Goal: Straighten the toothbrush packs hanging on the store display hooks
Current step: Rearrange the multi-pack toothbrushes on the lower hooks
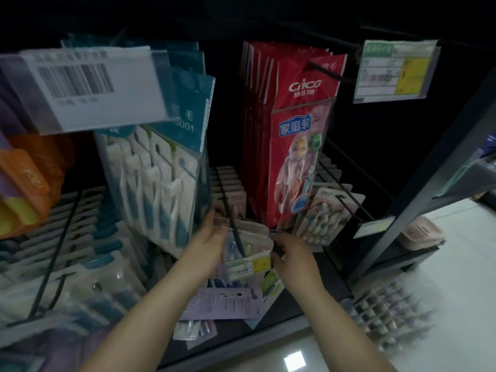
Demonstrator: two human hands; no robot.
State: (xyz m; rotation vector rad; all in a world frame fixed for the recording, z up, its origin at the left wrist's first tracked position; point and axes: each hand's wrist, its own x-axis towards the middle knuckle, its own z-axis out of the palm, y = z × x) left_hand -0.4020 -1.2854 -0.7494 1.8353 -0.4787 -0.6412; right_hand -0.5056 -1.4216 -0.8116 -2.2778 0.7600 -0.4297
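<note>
A pale toothbrush pack [251, 232] hangs at the front of a black display hook [228, 202], low in the middle. My left hand [208, 237] grips the pack's left edge near its top. My right hand [291, 255] holds its right edge, fingers curled at the side. A price tag [248, 264] hangs at the hook's tip over the pack. More packs of the same kind [228, 183] sit behind on the hook. Red Crice family packs [298, 146] hang above to the right, teal-and-white packs [161, 167] above to the left.
A barcode label holder [88, 87] juts out at upper left. Small pastel packs [327, 213] hang at right on another hook. A purple pack [222, 304] hangs below my hands. A pink basket [421, 233] sits on the shelf's lowest ledge beside the white floor.
</note>
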